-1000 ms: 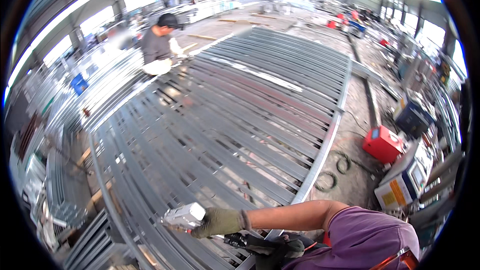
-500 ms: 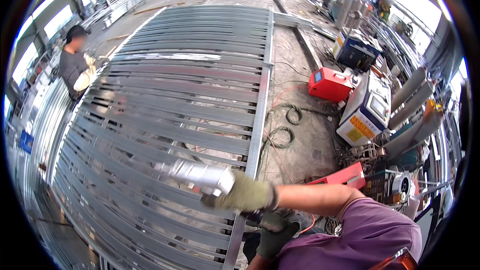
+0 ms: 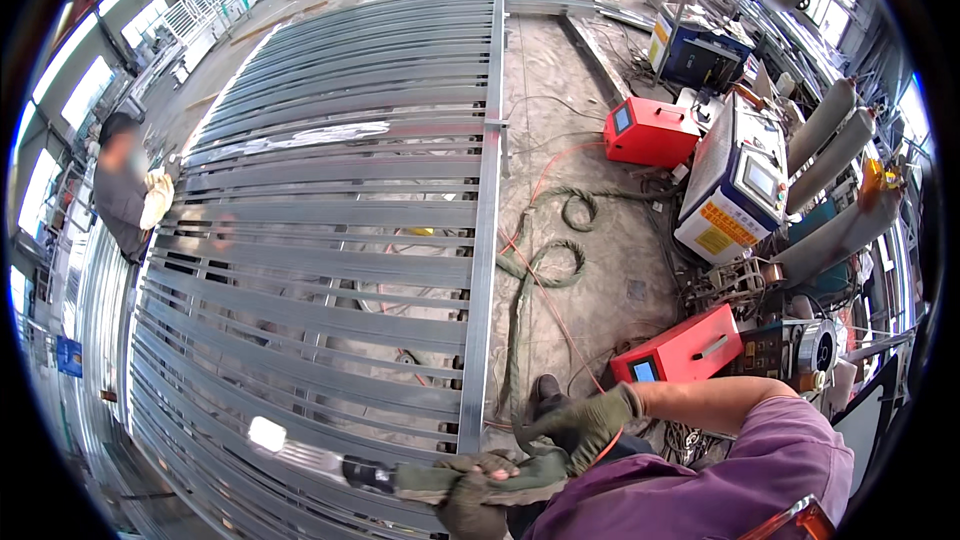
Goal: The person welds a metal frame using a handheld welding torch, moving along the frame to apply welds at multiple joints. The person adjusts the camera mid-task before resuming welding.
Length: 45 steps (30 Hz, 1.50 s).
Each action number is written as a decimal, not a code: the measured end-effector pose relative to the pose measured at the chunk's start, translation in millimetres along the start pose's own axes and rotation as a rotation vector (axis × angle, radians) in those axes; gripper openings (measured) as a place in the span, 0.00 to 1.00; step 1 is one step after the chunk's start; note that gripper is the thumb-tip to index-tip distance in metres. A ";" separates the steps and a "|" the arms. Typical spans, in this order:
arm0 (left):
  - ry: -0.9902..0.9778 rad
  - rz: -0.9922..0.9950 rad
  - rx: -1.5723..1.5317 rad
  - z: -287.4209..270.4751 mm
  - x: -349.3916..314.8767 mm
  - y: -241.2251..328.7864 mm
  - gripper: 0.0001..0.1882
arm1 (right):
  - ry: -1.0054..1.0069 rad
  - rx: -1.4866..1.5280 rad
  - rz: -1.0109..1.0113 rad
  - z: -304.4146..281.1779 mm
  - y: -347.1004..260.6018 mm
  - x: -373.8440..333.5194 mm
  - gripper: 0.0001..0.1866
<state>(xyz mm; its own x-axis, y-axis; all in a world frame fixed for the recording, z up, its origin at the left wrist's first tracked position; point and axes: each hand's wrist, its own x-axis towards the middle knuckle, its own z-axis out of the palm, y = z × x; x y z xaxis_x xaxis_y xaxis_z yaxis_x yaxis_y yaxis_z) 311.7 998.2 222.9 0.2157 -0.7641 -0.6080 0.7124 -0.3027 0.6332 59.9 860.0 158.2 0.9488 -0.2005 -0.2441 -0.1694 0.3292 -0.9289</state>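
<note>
My left hand, in a worn dark glove with a bare fingertip showing, is closed around the green-sleeved rear of a torch-like tool. That tool has a black collar and a blurred silver front with a bright pale tip; it lies low over the bars, pointing left. My right hand, in an olive glove, is closed near my lap on what looks like the green-sleeved hose, which rises from the floor. Its fingers are partly hidden. Beneath the tool spreads a large frame of parallel grey metal bars.
A co-worker in pale gloves stands at the frame's left edge. Right of the frame are red machines, a white-and-blue cabinet, and grey gas cylinders. A coiled hose and an orange cable lie across the floor.
My right hand has left the silver tool and drawn back right toward my body. My left hand has moved left onto the tool's sleeve. The tool sits lower and further left; the view has shifted.
</note>
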 end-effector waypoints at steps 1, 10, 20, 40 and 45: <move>-0.201 0.111 -0.117 29.1 1.7 20.4 0.11 | -0.017 0.329 0.157 3.6 35.0 -7.3 0.53; -0.988 0.392 -0.314 211.3 22.7 111.8 0.07 | 0.434 -0.591 -0.276 -37.6 66.3 39.2 0.40; -1.179 0.541 -0.039 295.7 97.3 121.7 0.09 | 1.050 -1.123 0.494 -291.7 -153.1 -100.8 0.16; -1.215 0.535 -0.309 416.5 352.0 186.3 0.08 | 1.701 -0.916 -0.522 -570.2 -299.7 -80.2 0.23; -0.974 0.401 -0.091 420.5 389.1 154.5 0.09 | 1.414 -1.149 0.075 -609.6 -156.4 -38.1 0.23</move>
<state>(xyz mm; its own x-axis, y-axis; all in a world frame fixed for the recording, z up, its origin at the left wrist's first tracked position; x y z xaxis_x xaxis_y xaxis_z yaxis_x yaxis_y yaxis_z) 224.8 414.6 285.5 -0.1541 -0.9380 0.3104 0.7635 0.0864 0.6400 -112.3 253.6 143.1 0.1218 -0.9600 0.2523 -0.8540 -0.2309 -0.4662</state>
